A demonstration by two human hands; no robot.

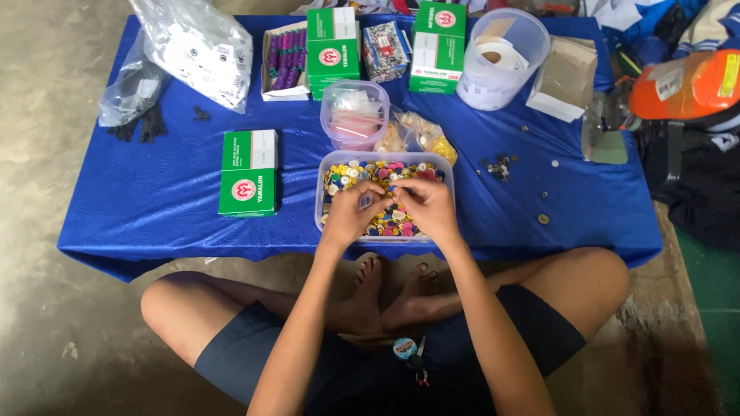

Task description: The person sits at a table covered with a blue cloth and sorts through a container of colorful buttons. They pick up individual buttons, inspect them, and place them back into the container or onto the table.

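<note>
Low worktop (154,200) under a blue cloth; the person sits cross-legged on the floor at its near edge, bare feet tucked below.

Big crinkled plastic bag (196,46) of small packets at far left, a bundle of black gloves (139,123) just beside it. Clear round tub (501,58) with tape rolls inside at far centre-right, an open cardboard box (566,77) next to it. Green-and-white cartons: two upright along the far edge (333,50) (438,46), one lying flat at near left (248,172), well apart from the rest. Small lidded round container (354,114) in the middle, clear bags of yellowish pieces (424,135) to its right.

Clear rectangular tray (327,208) near centre, at the near edge, filled with mixed-colour buttons (370,171).

Left hand (351,212) and right hand (428,204) both over the tray, fingers curled inward, fingertips close together above the buttons. Each seems to pinch something small; what it is, too small to tell. Loose dark buttons (499,166) scattered on the cloth to the right of the tray.
</note>
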